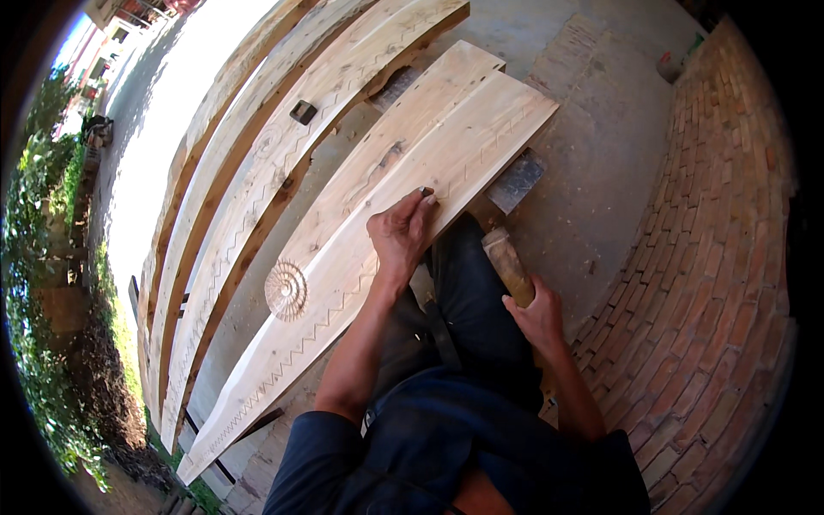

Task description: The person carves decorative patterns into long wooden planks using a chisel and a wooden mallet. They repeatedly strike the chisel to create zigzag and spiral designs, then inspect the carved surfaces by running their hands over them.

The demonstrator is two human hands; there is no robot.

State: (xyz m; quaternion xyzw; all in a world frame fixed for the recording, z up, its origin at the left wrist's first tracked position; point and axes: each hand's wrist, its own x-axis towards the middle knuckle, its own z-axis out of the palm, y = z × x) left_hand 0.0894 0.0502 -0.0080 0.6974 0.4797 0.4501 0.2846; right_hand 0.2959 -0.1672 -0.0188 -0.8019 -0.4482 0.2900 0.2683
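My left hand [401,233] is closed around a slim tool that looks like a chisel [427,192]; only its dark top end shows above the fingers. The fist rests on a long pale wooden beam [343,275], by a zigzag line that runs along the beam's near side. My right hand [539,316] grips a worn wooden mallet [508,266], held low beside my right leg, apart from the beam. Farther down the beam, a round ribbed disc [286,290] like a carved rosette lies over the joint with the neighbouring beam [378,163].
Several curved beams [257,189] stand in a row to the left, some with zigzag lines. A small dark square block [302,112] sits on one. A dark support [515,180] shows under the beam's far end. Brick paving [687,292] curves along the right.
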